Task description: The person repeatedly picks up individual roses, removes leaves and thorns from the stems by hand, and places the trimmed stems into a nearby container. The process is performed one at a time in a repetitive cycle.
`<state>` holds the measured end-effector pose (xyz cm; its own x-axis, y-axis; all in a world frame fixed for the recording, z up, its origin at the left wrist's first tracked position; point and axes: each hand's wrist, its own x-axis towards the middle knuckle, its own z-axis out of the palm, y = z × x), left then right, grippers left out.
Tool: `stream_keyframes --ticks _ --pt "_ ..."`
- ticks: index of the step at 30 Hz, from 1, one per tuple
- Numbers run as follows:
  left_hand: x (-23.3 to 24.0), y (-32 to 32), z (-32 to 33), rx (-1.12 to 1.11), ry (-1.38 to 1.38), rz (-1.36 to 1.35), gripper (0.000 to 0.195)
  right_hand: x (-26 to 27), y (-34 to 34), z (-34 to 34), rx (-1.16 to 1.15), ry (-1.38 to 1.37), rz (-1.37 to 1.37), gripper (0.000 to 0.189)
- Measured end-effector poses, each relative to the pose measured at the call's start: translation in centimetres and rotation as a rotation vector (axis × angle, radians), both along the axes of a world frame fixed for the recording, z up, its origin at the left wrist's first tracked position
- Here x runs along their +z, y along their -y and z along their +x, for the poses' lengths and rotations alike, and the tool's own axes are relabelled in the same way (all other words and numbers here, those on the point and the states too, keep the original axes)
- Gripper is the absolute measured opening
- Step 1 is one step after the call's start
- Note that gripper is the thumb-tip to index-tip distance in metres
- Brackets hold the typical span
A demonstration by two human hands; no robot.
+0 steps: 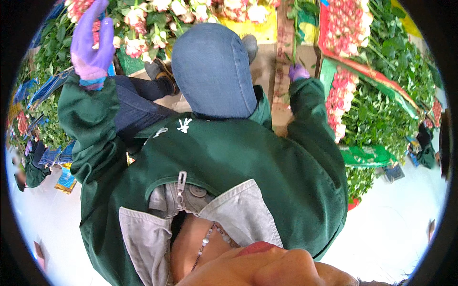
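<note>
My left hand (pixel 91 53), in a purple knit glove, is raised at the upper left with its fingers apart and nothing visible in it. Behind and beside it are loose pink-and-white roses (pixel 136 46) with green leaves. At the upper right my right hand (pixel 298 72), also gloved in purple, is closed around the lower part of a green leafy stem (pixel 295 44). That stem runs away from me past the top edge, so its head is out of view. Under it lies a long brown strip (pixel 282 53) with red markings.
To the right, bunches of pink roses (pixel 345 30) and more roses (pixel 340 103) lie between red and green sheets (pixel 368 155). Leafy stems (pixel 59 39) fill the left side. My bent knee (pixel 214 71) rises in the middle. Other people (pixel 34 171) are at both side edges.
</note>
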<state>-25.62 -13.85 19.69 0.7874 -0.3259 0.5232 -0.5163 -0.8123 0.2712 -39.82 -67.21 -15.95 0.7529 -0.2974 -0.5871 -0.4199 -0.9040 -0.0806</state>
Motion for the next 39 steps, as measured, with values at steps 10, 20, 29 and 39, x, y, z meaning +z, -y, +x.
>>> stream_keyframes --ticks 10,20,29,39 --pt "-0.5 1.1 0.3 -0.005 0.004 0.071 0.036 -6.4 3.3 0.6 -0.257 -0.306 0.47 0.026" --pt "-0.6 2.0 -0.2 -0.065 0.036 0.021 0.044 -5.6 0.6 1.0 -0.683 -0.301 0.639 0.016" --pt "-0.1 2.5 -2.3 -0.057 -0.159 -0.602 0.04 13.2 -3.2 -3.6 -0.224 0.149 0.307 0.032" --pt "7.0 7.4 -11.4 -0.359 -0.78 -0.958 0.047 46.4 -26.4 8.6 0.528 0.699 1.076 0.032"
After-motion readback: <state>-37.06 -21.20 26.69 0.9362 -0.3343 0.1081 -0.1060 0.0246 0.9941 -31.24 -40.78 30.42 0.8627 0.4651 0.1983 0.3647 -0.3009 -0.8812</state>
